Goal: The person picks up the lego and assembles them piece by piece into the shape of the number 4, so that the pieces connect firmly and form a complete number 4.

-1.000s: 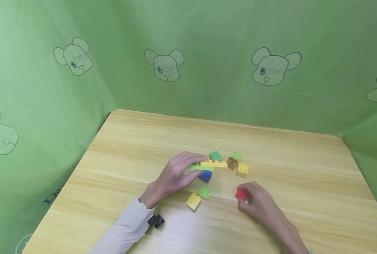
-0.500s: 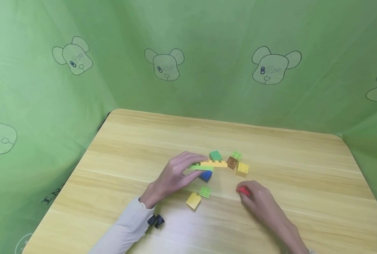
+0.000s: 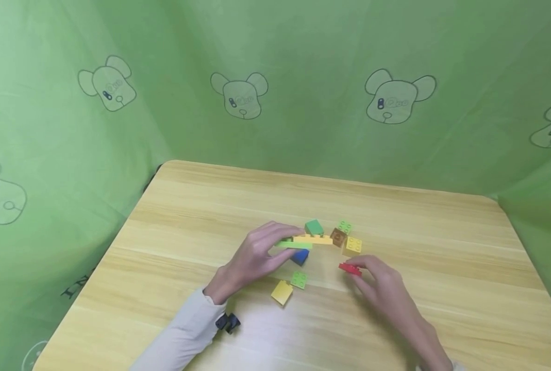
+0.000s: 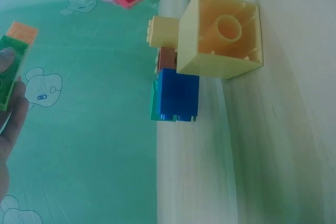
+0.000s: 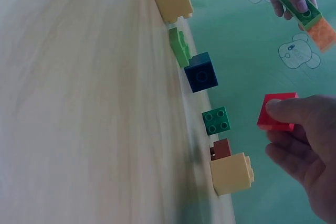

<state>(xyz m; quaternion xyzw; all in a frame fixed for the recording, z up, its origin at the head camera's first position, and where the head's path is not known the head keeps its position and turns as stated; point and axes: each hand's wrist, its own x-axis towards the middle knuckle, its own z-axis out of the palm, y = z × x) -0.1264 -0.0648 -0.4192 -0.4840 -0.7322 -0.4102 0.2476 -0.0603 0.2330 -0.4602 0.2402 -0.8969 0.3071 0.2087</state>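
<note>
My left hand (image 3: pixel 256 252) pinches a flat light green toy brick (image 3: pixel 296 246) between thumb and fingers, above the table. Joined to its right end is a flat orange brick (image 3: pixel 316 240), which sticks out past the fingertips. In my right hand (image 3: pixel 388 291) a flat red brick (image 3: pixel 350 269) is pinched, and the right wrist view shows the thumb lying over the red brick (image 5: pixel 277 113). The two hands are apart, red brick to the right of the joined pair. Below the left fingers lies a blue brick (image 3: pixel 301 256), partly hidden.
On the wooden table (image 3: pixel 210 206) behind are a dark green brick (image 3: pixel 314 226), a brown brick (image 3: pixel 337 237), a light green brick (image 3: pixel 345 225) and a yellow brick (image 3: pixel 352 246). Nearer lie another light green brick (image 3: pixel 299 279) and yellow brick (image 3: pixel 282 292). Green cloth (image 3: pixel 303 144) surrounds the table.
The right hand has moved slightly away from the body, and the red brick has turned in its fingers, now showing its studded edge. The left hand and its joined bricks stay put.
</note>
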